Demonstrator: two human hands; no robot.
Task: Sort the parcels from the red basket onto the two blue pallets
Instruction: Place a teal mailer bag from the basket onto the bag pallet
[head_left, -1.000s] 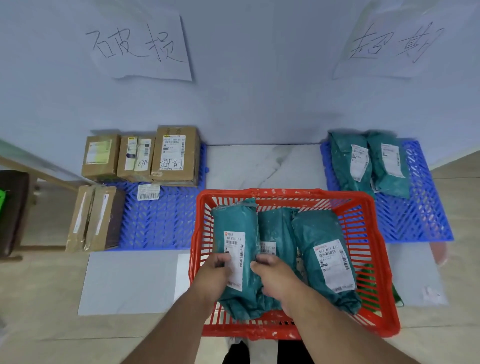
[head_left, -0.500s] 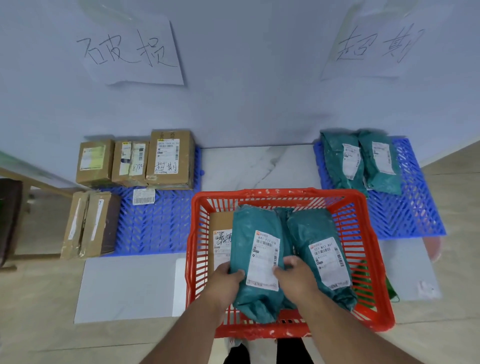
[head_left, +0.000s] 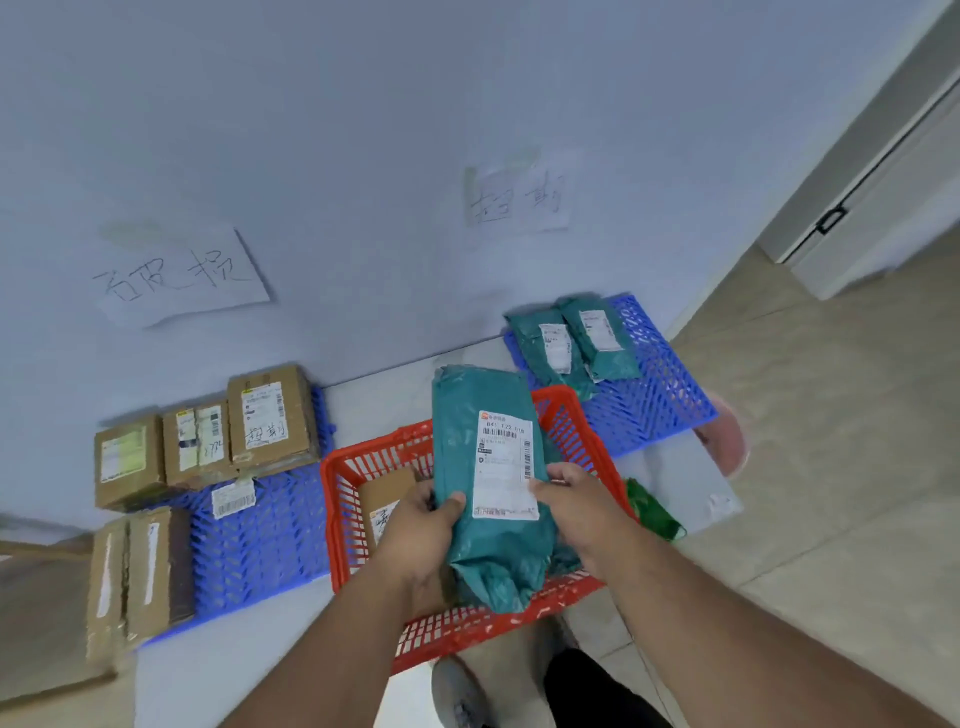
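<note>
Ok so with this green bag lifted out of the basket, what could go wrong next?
The soft teal plastic mailer bag is gripped only near its lower end by the left hand and right hand, so it may sag or slip. It could also land on the wrong blue slatted pallet.

From my feed I see two bare forearms running in from the bottom edge, with no sleeves, cuffs, watch or bands showing anywhere along them. The left hand (head_left: 423, 525) and the right hand (head_left: 576, 506) are gloveless, and I can make out no rings on the fingers (head_left: 452, 505), though the picture is a little soft. Just below the right forearm I see a grey shoe (head_left: 460, 693) with a rounded toe, its surface blurred, and right beside that shoe a dark, nearly black trouser leg (head_left: 597, 691).
</note>
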